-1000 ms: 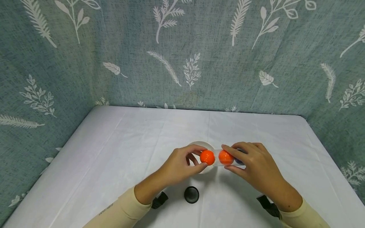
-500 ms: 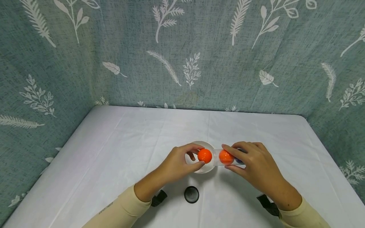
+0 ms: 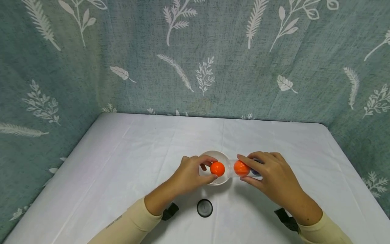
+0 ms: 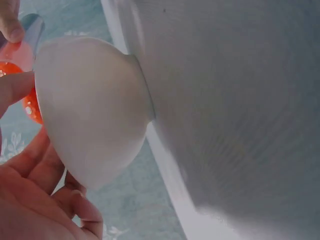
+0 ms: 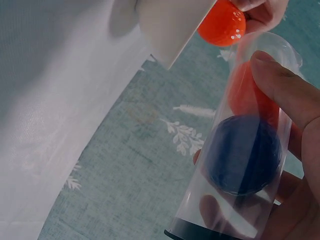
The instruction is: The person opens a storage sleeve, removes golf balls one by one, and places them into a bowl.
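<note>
My left hand (image 3: pixel 192 174) pinches an orange ball (image 3: pixel 217 169) between thumb and fingers, over the white bowl (image 3: pixel 215 182). In the right wrist view this orange ball (image 5: pixel 223 24) shows beside the bowl's rim. My right hand (image 3: pixel 271 176) grips a clear plastic tube (image 5: pixel 192 200) lying sideways above the table, its open mouth facing the left hand. Inside the tube, a second orange ball (image 3: pixel 241 168) sits near the mouth, with a dark blue ball (image 5: pixel 243 155) behind it. A dark cap (image 5: pixel 200 231) closes the tube's other end.
A round black lid (image 3: pixel 204 208) lies on the white-covered table (image 3: pixel 146 145), in front of the bowl. Green leaf-patterned cloth (image 3: pixel 195 67) hangs behind and at both sides. Each wrist carries a black strap, such as the right strap (image 3: pixel 286 220).
The left hand has drawn its orange ball a little leftward, away from the tube's mouth and over the bowl. The right hand and tube have stayed in place.
</note>
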Available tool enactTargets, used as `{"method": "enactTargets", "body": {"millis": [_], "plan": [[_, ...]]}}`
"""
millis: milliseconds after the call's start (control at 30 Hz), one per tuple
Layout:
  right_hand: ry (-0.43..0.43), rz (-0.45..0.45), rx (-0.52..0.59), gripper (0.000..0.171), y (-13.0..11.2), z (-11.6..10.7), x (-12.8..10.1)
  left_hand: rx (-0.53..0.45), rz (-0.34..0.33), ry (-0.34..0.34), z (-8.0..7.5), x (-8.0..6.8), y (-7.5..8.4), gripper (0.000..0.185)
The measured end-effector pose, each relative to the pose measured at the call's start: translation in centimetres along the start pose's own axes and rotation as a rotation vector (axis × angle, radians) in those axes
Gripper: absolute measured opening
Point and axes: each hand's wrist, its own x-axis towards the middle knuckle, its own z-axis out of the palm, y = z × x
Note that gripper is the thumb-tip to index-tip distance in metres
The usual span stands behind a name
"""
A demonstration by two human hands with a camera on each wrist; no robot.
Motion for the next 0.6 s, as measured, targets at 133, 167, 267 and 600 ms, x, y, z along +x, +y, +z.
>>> {"method": "enactTargets", "body": {"millis": [133,167,267,600], "plan": [[-0.001,0.013,0.007,0.068,0.1,-0.1,0.0,0.032,0.0,-0.025,0.2,0.5,0.0,0.039],[-0.005,0.017,0.007,0.068,0.1,-0.1,0.0,0.038,-0.002,-0.03,0.3,0.7,0.0,0.038],[-0.013,0.023,0.006,0.068,0.1,-0.1,0.0,0.063,-0.006,-0.051,0.3,1.1,-0.1,0.038],[0.011,0.014,0.018,0.066,0.5,-0.1,0.0,0.149,-0.001,-0.093,0.3,2.0,0.1,0.037]]}}
